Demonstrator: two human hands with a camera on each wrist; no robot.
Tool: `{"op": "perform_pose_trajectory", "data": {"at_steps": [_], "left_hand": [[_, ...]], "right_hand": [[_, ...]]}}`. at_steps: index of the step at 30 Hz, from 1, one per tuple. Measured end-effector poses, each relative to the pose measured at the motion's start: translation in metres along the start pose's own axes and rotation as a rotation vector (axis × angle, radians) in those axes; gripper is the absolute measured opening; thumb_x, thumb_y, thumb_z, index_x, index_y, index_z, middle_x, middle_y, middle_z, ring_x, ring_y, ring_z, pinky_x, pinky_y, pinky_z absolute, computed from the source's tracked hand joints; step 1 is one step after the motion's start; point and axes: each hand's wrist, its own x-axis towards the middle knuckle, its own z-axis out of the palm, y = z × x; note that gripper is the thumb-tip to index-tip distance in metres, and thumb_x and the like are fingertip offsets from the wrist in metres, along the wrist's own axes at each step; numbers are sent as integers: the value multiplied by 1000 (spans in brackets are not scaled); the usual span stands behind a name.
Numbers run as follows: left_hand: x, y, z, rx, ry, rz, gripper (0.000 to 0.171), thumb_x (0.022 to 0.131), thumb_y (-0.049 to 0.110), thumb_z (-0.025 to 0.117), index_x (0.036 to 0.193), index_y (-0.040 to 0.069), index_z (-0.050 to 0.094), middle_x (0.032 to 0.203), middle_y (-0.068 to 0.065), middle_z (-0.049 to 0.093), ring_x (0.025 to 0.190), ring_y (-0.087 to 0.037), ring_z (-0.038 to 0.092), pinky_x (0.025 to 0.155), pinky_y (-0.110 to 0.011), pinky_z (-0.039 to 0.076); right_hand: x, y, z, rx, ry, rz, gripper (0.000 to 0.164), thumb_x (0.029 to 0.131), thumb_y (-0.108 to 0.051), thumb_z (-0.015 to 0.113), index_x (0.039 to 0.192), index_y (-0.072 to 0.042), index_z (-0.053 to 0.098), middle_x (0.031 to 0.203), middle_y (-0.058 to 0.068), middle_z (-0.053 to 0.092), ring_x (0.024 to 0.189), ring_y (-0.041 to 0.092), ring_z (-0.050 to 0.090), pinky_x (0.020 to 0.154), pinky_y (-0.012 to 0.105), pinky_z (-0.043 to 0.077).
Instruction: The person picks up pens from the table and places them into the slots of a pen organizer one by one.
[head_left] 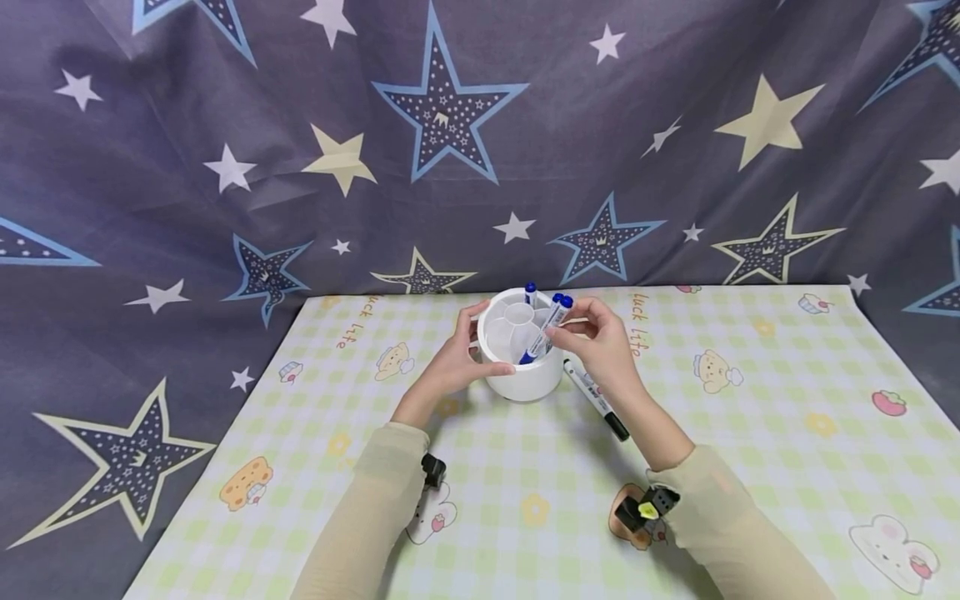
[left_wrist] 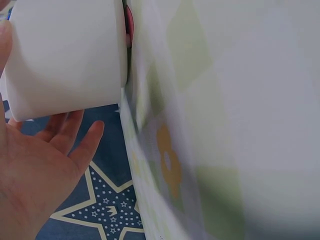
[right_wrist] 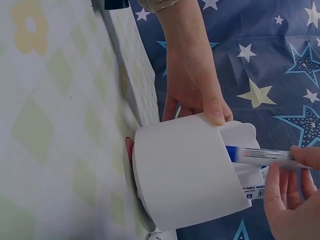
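A white round pen holder (head_left: 525,385) with several compartments stands on the table. My left hand (head_left: 453,360) grips its left side, thumb on the front rim and the other fingers round the back. Between thumb and fingers my right hand (head_left: 606,346) pinches a blue-capped marker (right_wrist: 255,155), tilted, one blue end down inside the holder's rim. A second blue marker (right_wrist: 254,192) stands in the holder close behind it. Toward the back, another blue-ended marker (head_left: 531,294) pokes up from a compartment. In the left wrist view the holder's wall (left_wrist: 65,55) hides the markers.
On the table, just right of the holder and below my right hand, lies a black-capped marker (head_left: 596,400). A green-and-white checked cloth (head_left: 480,533) covers the table. Behind its far edge hangs a dark curtain (head_left: 285,100) with stars.
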Motion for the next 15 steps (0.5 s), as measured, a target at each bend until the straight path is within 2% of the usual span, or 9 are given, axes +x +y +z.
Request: {"op": "perform_pose_trajectory", "data": {"at_steps": [7, 15], "left_hand": [[0, 2, 1, 3, 6, -7, 108, 75, 16, 88, 155, 29, 17, 149, -13, 48, 139, -31, 47, 118, -53, 36], [-2, 2, 2, 14, 19, -13, 110, 73, 17, 90, 154, 28, 17, 151, -14, 45, 140, -33, 45, 118, -55, 35]], "right_hand": [[-1, -1, -7, -24, -17, 13, 32, 87, -3, 71, 115, 5, 57, 106, 5, 62, 89, 10, 64, 79, 19, 59], [-4, 1, -19, -2, -10, 28, 30, 89, 1, 67, 115, 7, 55, 97, -4, 61, 82, 4, 64, 78, 18, 60]]}}
